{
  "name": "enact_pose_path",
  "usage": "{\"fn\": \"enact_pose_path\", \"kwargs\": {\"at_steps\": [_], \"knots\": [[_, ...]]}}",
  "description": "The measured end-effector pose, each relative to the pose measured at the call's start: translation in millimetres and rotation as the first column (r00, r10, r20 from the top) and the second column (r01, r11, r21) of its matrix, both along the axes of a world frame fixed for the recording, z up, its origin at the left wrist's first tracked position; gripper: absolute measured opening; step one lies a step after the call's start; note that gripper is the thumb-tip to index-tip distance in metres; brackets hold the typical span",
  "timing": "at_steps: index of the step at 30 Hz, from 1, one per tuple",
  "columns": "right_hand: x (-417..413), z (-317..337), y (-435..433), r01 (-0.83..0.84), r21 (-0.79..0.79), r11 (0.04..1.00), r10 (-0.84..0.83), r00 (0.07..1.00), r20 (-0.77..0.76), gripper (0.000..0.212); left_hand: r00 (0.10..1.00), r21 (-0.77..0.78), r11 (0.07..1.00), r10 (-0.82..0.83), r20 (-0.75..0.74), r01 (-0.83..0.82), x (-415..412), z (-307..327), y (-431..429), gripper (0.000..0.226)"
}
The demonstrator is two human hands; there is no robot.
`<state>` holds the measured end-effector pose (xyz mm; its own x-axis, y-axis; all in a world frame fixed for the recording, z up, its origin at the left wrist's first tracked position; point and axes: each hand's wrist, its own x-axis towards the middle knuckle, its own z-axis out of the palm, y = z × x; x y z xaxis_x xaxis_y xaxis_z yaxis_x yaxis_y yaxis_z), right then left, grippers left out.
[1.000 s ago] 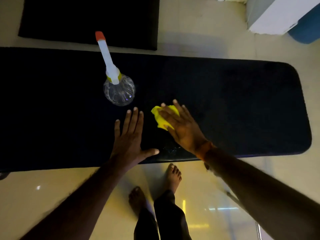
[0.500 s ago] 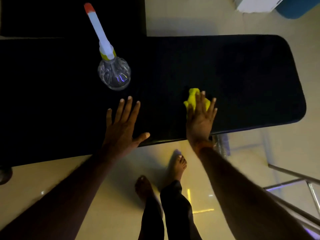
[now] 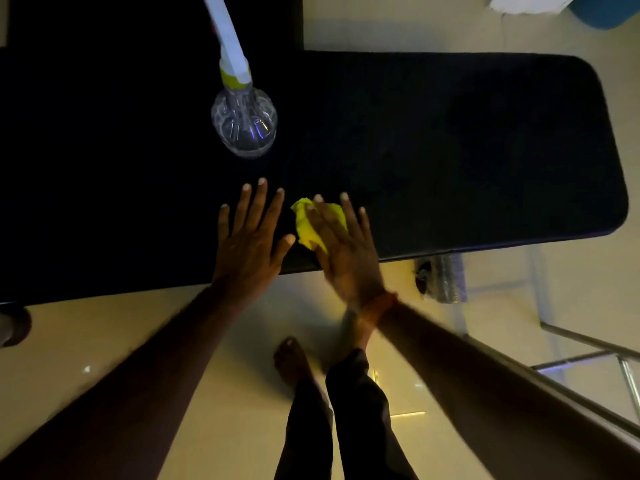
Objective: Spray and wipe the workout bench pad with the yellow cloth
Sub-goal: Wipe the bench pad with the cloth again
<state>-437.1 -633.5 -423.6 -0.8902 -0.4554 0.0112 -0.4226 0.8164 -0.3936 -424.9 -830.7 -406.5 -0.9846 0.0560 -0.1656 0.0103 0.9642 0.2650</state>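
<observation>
The black bench pad (image 3: 467, 150) stretches across the view, its rounded end at the right. My right hand (image 3: 343, 251) presses the crumpled yellow cloth (image 3: 306, 228) flat onto the pad near its front edge, fingers spread over it. My left hand (image 3: 251, 240) lies flat on the pad right beside it, palm down, fingers apart, holding nothing; its thumb nearly touches the cloth. A clear spray bottle (image 3: 242, 123) with a white and yellow nozzle stands upright on the pad behind my left hand.
My bare feet (image 3: 294, 362) stand on the pale tiled floor below the pad's front edge. Metal frame bars (image 3: 588, 358) run at the lower right. A white box (image 3: 526, 3) and a blue object (image 3: 606, 12) sit at the top right.
My right hand has slid the yellow cloth leftward along the pad, from right of centre to right beside my left hand. The left hand has stayed planted.
</observation>
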Motion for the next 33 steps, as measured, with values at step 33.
{"fn": "enact_pose_path", "kwargs": {"at_steps": [33], "knots": [[-77, 5, -25, -0.109, 0.138, 0.984, 0.118, 0.991, -0.060, 0.056, 0.958, 0.140, 0.948, 0.287, 0.012, -0.286, 1, 6, -32, 0.063]]}}
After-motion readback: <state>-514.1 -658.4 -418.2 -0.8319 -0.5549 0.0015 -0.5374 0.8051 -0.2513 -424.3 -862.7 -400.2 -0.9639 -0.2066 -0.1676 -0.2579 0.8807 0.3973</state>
